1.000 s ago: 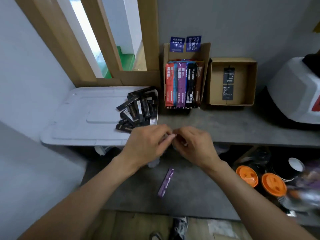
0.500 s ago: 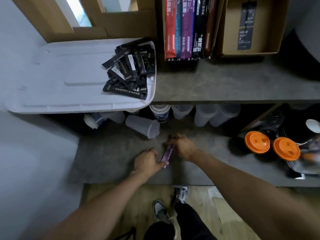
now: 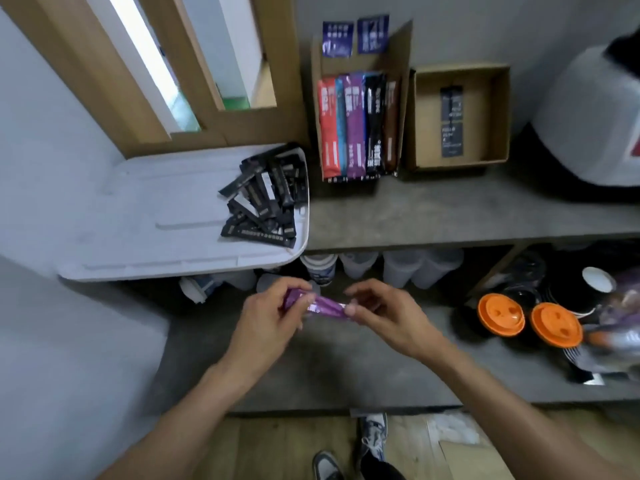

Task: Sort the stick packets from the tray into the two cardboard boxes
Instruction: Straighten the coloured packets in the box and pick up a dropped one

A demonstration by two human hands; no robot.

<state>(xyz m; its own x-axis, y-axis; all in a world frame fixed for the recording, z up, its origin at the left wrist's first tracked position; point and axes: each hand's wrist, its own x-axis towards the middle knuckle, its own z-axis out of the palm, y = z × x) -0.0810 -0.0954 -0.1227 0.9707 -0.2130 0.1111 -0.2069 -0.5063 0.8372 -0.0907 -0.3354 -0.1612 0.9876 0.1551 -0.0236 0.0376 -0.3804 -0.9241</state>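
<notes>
Compared with the frame half a second earlier, in which both hands reached down to a purple stick packet lying on the lower shelf, the packet [image 3: 320, 306] is now lifted clear of that shelf and held in the air between the two hands, and the view has tilted back up so that both boxes are again fully visible. Progress: the left cardboard box [image 3: 401, 57] already holds a row of upright coloured packets (red, blue, purple, black, brown), while the right cardboard box [image 3: 426, 116] holds what appears to be a single dark packet [image 3: 451, 121] lying flat on its floor. A sizeable heap of black packets [image 3: 266, 199] remains at the right end of the white tray [image 3: 138, 216], so the sorting is judged well short of complete; the purple packet in hand most likely belongs with the coloured row in the left box. Hand pose: the left hand [image 3: 268, 323] is curled around the packet's left end, fingers folded over it; the right hand [image 3: 384, 315] pinches the right end between thumb and fingertips, the remaining fingers loosely arched above. The packet lies roughly horizontal between them, below the front edge of the upper shelf [image 3: 450, 216] and above the lower shelf [image 3: 346, 368].
</notes>
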